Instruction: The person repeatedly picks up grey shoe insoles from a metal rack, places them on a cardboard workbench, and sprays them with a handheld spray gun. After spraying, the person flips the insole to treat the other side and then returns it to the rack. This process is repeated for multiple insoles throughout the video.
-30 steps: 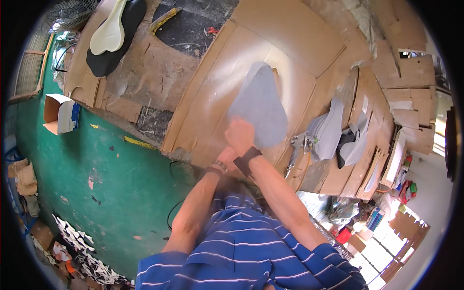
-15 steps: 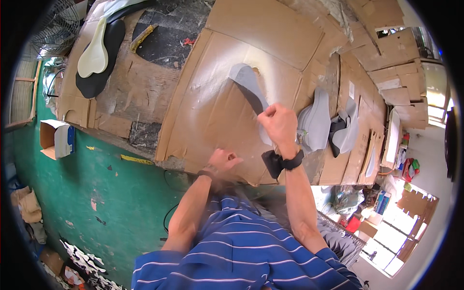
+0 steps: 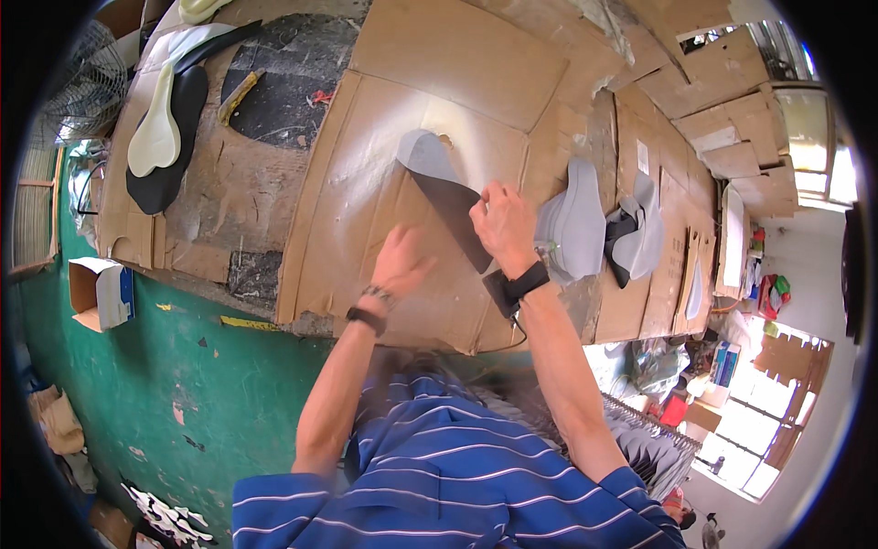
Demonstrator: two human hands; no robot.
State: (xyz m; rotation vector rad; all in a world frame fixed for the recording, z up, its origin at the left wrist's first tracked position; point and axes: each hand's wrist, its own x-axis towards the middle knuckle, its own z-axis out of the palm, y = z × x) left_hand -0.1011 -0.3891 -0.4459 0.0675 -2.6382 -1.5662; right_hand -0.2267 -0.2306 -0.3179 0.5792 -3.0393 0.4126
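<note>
A saddle cover (image 3: 450, 209), grey on one face and black on the other, lies partly lifted over the cardboard sheet (image 3: 366, 174). My right hand (image 3: 505, 224) pinches its right edge, with the fingers closed and the black face turned up toward me. The far rounded end still shows grey. To the left of the cover, my left hand (image 3: 401, 265) is in the air above the cardboard, slightly blurred, fingers apart and holding nothing. Just right of my right hand lies a stack of grey saddle covers (image 3: 574, 229).
More grey and black covers (image 3: 636, 233) lie farther right on the bench. At the left, a cream saddle shell (image 3: 157, 137) rests on a black cover (image 3: 187, 128). A yellow-handled tool (image 3: 240, 97) lies near it. An open carton (image 3: 99, 293) stands below the bench's left edge.
The cover's near part has turned over, so more of its black face shows. My left hand has moved forward from the bench's front edge toward the cover, and its fingers have spread.
</note>
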